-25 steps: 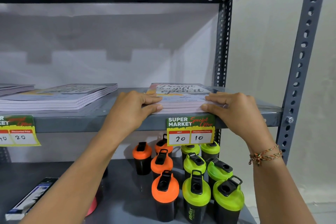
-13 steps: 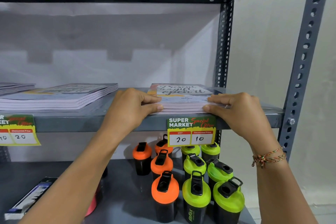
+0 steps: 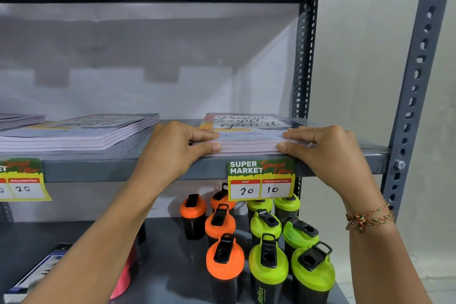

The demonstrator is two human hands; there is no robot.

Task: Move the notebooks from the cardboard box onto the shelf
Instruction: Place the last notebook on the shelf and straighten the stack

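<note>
Now both hands, left (image 3: pixel 172 148) and right (image 3: pixel 328 150), pinch the notebooks (image 3: pixel 249 136) at the shelf (image 3: pixel 118 168) lip. Risk: stack sits right at the front edge; a careless release could slide it onto the bottles (image 3: pixel 267 259).

The grey metal shelf (image 3: pixel 103 170) is running across the middle of the frame, carrying my stack of notebooks (image 3: pixel 249 140) at centre right and another notebook pile (image 3: pixel 81 134) at centre left. Below, the lower shelf (image 3: pixel 170 264) is holding orange and green shaker bottles (image 3: pixel 267 261).
</note>
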